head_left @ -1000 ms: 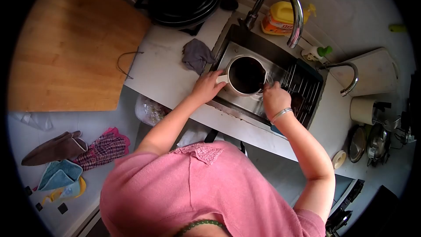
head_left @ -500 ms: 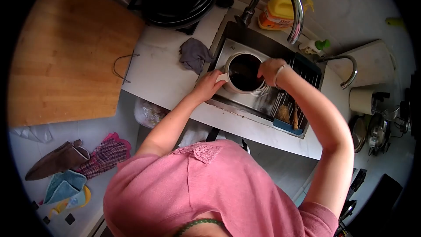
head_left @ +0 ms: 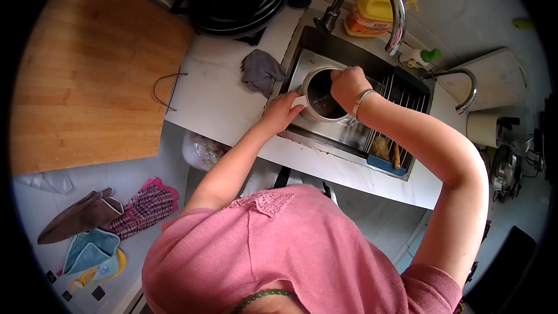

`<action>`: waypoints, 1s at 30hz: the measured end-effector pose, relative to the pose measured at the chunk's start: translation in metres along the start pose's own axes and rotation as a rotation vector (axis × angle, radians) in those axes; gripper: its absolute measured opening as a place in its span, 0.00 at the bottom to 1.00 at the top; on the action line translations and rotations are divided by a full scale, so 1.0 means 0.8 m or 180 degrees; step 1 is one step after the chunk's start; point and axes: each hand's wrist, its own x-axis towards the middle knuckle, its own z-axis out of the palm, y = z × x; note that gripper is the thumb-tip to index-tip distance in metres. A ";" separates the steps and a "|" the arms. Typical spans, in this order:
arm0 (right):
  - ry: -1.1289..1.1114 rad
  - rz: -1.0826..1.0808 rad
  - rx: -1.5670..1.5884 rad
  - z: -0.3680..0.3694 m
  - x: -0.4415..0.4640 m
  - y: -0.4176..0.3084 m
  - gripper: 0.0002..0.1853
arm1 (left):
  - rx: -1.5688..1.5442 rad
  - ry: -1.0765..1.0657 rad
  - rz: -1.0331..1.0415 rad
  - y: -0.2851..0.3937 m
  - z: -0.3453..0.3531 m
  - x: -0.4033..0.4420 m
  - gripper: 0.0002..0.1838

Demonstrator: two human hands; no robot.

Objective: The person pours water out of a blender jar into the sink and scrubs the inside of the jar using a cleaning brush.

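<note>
A white pot [head_left: 325, 120] with a dark inside stands in the metal sink [head_left: 300, 64]. My left hand [head_left: 281, 113] is closed on the pot's handle at its left side. Over the right part of the pot's opening is my right hand [head_left: 350, 89], its fingers closed at the inner rim. What those fingers hold, if anything, is hidden. Right of the pot, a rack [head_left: 386, 164] lies across the sink with a brush [head_left: 381, 147] on it.
The tall faucet [head_left: 399, 14] arches over the sink's back edge, near a yellow bottle [head_left: 372, 14]. A grey cloth [head_left: 261, 72] lies left of the sink. Farther left is a large wooden board [head_left: 99, 75]. A smaller faucet [head_left: 474, 90] stands at the right.
My right hand has moved from the pot's right side up and left over its opening, uncovering the brush on the rack. My left hand stays at the handle.
</note>
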 end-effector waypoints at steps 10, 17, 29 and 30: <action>-0.0283 0.0789 0.1392 -0.022 -0.074 0.023 0.11 | -0.0092 -0.0008 0.0012 -0.006 0.002 -0.001 0.14; -0.0805 0.1311 0.5676 0.106 -0.057 0.002 0.14 | -0.0091 -0.0024 0.0078 -0.007 0.001 0.002 0.14; -0.1533 0.1533 0.7637 0.123 -0.028 0.009 0.14 | -0.0326 -0.0160 -0.0133 -0.001 -0.004 0.003 0.14; -0.1505 0.1433 0.7241 0.121 -0.033 0.005 0.15 | -0.0273 -0.0189 -0.0130 0.001 -0.004 0.004 0.14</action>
